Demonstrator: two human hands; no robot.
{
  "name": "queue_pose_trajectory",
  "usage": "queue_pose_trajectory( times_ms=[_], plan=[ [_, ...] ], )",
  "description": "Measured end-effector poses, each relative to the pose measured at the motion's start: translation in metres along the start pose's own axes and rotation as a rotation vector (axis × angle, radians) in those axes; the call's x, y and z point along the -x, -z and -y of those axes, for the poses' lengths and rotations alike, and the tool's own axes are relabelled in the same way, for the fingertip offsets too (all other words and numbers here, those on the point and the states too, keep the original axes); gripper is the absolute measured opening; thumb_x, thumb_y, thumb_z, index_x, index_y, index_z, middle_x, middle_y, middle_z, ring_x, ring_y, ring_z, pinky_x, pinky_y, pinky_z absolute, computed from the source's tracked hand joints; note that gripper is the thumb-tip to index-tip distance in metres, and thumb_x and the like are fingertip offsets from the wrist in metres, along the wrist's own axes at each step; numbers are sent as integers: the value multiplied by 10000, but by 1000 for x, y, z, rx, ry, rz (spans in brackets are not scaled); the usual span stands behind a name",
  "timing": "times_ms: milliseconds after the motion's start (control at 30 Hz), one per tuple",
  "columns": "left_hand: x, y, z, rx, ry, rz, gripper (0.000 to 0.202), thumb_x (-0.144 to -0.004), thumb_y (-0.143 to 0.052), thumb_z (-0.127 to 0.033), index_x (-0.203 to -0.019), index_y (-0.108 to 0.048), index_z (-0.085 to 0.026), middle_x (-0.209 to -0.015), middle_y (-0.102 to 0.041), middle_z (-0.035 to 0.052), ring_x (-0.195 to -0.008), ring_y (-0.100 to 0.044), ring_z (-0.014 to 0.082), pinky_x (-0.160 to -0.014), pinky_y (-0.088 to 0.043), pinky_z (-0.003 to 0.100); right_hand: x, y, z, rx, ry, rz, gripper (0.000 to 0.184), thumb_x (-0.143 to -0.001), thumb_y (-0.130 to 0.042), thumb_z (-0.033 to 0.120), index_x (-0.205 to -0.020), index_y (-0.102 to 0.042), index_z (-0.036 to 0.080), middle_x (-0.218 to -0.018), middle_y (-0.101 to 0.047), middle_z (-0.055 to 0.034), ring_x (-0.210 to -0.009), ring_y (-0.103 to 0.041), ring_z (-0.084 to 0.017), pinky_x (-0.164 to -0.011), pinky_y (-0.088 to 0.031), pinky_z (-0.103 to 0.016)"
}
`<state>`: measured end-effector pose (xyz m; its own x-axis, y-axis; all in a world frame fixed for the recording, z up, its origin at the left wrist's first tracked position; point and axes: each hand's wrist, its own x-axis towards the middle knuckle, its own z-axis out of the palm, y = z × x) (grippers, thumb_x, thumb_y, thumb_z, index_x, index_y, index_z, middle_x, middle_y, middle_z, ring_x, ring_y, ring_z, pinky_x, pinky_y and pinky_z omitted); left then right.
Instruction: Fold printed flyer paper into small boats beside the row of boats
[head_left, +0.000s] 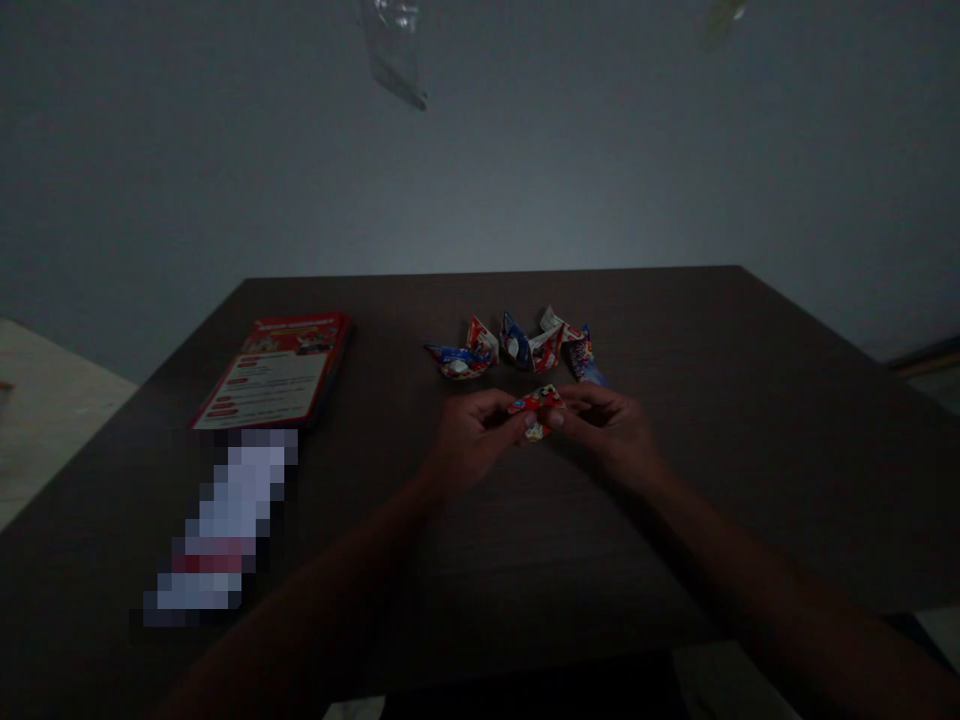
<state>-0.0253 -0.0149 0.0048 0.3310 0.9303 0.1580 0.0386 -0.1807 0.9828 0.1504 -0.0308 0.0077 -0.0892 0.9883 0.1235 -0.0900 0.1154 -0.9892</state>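
A small folded piece of printed paper (538, 400), mostly red with colourful patterns, is pinched between both hands just above the table. My left hand (476, 430) grips its left side, thumb toward me. On the opposite edge, my right hand (611, 430) holds it with thumb and fingers closed. Just beyond the hands stand several folded paper shapes like little boats: a blue and red one (459, 362) at left, another (529, 345) in the middle, and a white, red and blue one (585, 355) at right, partly overlapping it.
On the left of the dark wooden table (712, 350) lies a stack of red and white printed leaflets (274, 370). Nearer me is a pixelated pale sheet-like patch (232, 520). A plain wall (480, 180) rises behind the table, with a clear plastic bag (397, 50) hanging on it.
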Motion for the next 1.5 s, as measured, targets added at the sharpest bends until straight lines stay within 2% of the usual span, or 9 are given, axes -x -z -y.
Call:
queue_pose_trajectory(
  times_ms=[133,267,433,633,800,1067,1500],
  plan=[
    [0,2,0,-125,17,79,186,-748,-671,-321,-731,-664,-136,-627,-625,0,-559,-542,96,-499,-394,194,1,-1,1,105,8,18,211,-662,-777,352,-791,-731,191,-733,-721,-27,-639,-644,-140,-591,-527,-249],
    [0,3,-2,-152,-43,70,210,-781,-647,-348,-769,-682,-141,-712,-655,17,-648,-572,115,-580,-426,216,-1,3,-1,117,-13,-21,203,-674,-767,356,-761,-724,178,-664,-693,-17,-567,-599,-114,-513,-476,-219],
    [-2,4,-3,-161,-101,77,231,-831,-588,-356,-848,-685,-148,-784,-677,45,-711,-596,143,-633,-447,246,-1,3,0,113,7,-10,224,-683,-755,371,-799,-726,181,-715,-707,-26,-616,-615,-129,-551,-494,-237],
    [-1,4,-3,-287,-186,105,240,-866,-536,-344,-820,-680,-158,-727,-632,23,-675,-559,128,-611,-420,238,0,0,-3,180,38,12,190,-710,-735,362,-793,-745,192,-720,-715,-24,-631,-621,-140,-568,-497,-252],
    [-2,5,-1,-263,-219,68,224,-866,-543,-326,-797,-671,-156,-729,-598,19,-694,-544,126,-626,-406,242,0,-1,-5,142,33,-24,158,-710,-739,343,-780,-747,202,-715,-712,-15,-634,-621,-137,-579,-492,-251],
    [-2,4,2,-166,-185,4,224,-846,-570,-343,-758,-659,-157,-710,-568,10,-664,-514,120,-612,-391,245,-1,-3,-2,123,36,-69,132,-709,-744,323,-775,-746,209,-741,-719,-18,-651,-622,-139,-612,-491,-261],
    [-3,5,4,-75,-139,-152,193,-824,-603,-337,-803,-663,-155,-736,-595,14,-612,-512,102,-564,-406,234,-2,2,-6,135,93,-214,151,-718,-730,344,-778,-714,207,-740,-700,-9,-675,-615,-139,-645,-493,-265]
  ],
)
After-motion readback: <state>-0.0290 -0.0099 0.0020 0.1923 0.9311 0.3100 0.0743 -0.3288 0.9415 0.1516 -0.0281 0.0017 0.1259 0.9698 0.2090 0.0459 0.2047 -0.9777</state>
